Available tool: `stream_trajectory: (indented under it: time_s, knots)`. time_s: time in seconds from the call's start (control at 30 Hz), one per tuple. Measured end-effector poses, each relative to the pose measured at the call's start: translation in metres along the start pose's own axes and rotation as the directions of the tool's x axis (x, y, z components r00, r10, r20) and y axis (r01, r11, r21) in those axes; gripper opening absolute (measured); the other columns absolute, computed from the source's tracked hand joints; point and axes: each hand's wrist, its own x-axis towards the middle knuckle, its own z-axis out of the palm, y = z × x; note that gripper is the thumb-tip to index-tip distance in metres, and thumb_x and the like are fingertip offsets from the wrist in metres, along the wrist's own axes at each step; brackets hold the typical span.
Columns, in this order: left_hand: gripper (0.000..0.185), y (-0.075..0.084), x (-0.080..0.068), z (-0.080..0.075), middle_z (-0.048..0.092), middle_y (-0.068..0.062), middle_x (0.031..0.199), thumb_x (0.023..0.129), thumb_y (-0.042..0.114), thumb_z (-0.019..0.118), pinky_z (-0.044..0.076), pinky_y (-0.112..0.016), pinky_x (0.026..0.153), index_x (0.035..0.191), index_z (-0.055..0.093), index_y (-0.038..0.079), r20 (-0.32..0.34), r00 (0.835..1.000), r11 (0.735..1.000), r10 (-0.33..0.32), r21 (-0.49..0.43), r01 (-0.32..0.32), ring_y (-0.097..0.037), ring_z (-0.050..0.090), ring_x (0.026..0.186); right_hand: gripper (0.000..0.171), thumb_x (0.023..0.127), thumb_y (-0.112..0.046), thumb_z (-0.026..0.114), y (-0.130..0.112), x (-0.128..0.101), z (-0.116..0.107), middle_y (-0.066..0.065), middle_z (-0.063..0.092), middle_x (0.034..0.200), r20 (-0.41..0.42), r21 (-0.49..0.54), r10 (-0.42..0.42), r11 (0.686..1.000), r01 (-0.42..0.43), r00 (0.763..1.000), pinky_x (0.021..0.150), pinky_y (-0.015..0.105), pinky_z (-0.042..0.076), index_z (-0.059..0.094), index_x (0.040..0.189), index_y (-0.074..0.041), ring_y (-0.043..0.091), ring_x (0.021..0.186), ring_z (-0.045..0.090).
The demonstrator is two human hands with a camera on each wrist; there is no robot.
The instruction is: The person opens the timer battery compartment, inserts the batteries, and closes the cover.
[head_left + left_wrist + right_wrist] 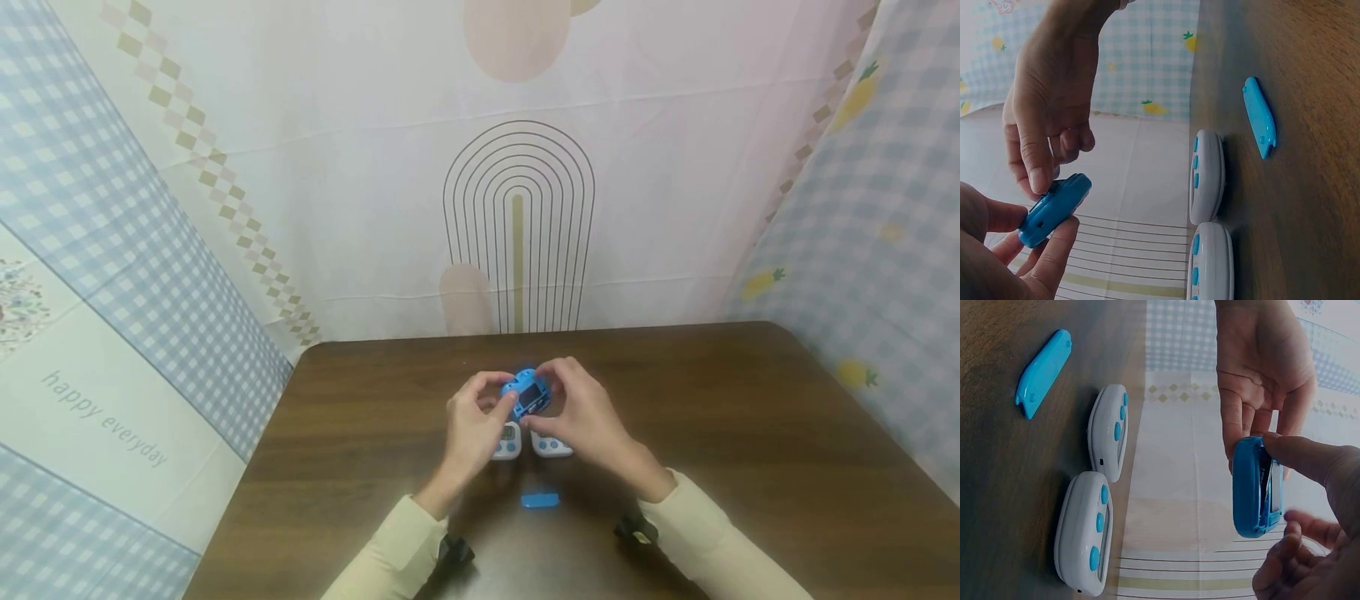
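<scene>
Two hands hold one blue device [527, 395] above the worktop [750, 433] in the head view. The left hand [471, 427] and the right hand [581, 417] meet around it, fingers curled onto its edges, so the device is lifted clear of the surface. Below the hands, two white devices [551, 446] lie side by side on the worktop, and a loose blue cover [540, 500] lies nearer the person, apart from them.

Left wrist view: the left hand's fingers [1054, 250] support the blue device [1054, 209] from below, while the right hand's thumb [1036, 164] presses on its upper edge. The blue cover [1260, 119] lies flat on the wood, just beside the white devices [1207, 178].

Right wrist view: the blue device [1255, 487] is turned edge-on and its back appears open, with a recess visible. The right hand's fingers [1310, 459] pinch its top; the left hand [1260, 369] steadies the far side.

Judgement: the cover is already off; the work on the open back is in progress, and refitting the cover is left to do.
</scene>
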Motion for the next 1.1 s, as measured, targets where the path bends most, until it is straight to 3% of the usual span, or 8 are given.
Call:
stream_trajectory:
  time_s: [0.2, 0.43, 0.77, 0.93, 1.1]
  knots:
    - [0.019, 0.002, 0.0, -0.001, 0.076, -0.007, 0.115, 0.098, 0.011, 0.076, 0.065, -0.029, 0.076, 0.117, 0.076, 0.015, -0.015, 1.0, 1.0, -0.007, -0.005, 0.007, -0.02, 0.075, 0.085, 0.081, 0.076, -0.024, 0.098, 0.005, 0.003, -0.001, 0.005, 0.059, 0.119, 0.059, 0.088, 0.112, 0.989, -0.117, 0.992, 0.069, 0.028, 0.058, 0.054, 0.143, -0.013, 0.018, 0.089, 0.058]
    - [0.02, 0.003, -0.001, -0.001, 0.077, -0.006, 0.115, 0.098, 0.01, 0.076, 0.065, -0.029, 0.075, 0.118, 0.076, 0.016, -0.014, 1.0, 1.0, -0.028, -0.004, 0.027, -0.02, 0.076, 0.086, 0.074, 0.081, -0.027, 0.095, 0.01, 0.004, -0.001, 0.002, 0.068, 0.099, 0.154, 0.191, 0.163, 0.963, -0.191, 0.975, 0.061, 0.029, 0.059, 0.056, 0.143, -0.014, 0.019, 0.075, 0.063]
    - [0.02, 0.004, 0.0, -0.002, 0.077, -0.006, 0.116, 0.099, 0.013, 0.076, 0.066, -0.03, 0.077, 0.118, 0.076, 0.015, -0.008, 1.0, 0.999, -0.031, -0.015, 0.031, -0.021, 0.076, 0.088, 0.069, 0.083, -0.026, 0.093, 0.007, 0.006, -0.002, 0.007, 0.071, 0.115, 0.173, 0.257, 0.19, 0.938, -0.231, 0.966, 0.073, 0.03, 0.064, 0.055, 0.14, -0.013, 0.02, 0.083, 0.07]
    - [0.021, 0.006, 0.0, -0.002, 0.077, -0.006, 0.117, 0.098, 0.012, 0.077, 0.065, -0.028, 0.076, 0.119, 0.077, 0.013, 0.0, 1.0, 1.0, -0.019, -0.005, 0.019, -0.021, 0.076, 0.087, 0.067, 0.084, -0.022, 0.092, 0.009, 0.005, -0.001, 0.012, 0.071, 0.125, 0.198, 0.337, 0.209, 0.903, -0.266, 0.958, 0.086, 0.037, 0.066, 0.053, 0.137, -0.013, 0.024, 0.102, 0.076]
    - [0.02, 0.008, -0.001, -0.002, 0.078, -0.006, 0.117, 0.099, 0.013, 0.076, 0.065, -0.027, 0.075, 0.119, 0.077, 0.013, 0.009, 1.0, 1.0, -0.025, -0.001, 0.025, -0.02, 0.076, 0.087, 0.066, 0.086, -0.011, 0.089, 0.01, 0.004, 0.0, 0.02, 0.069, 0.121, 0.238, 0.451, 0.236, 0.832, -0.323, 0.942, 0.076, 0.042, 0.068, 0.047, 0.136, -0.009, 0.029, 0.097, 0.078]
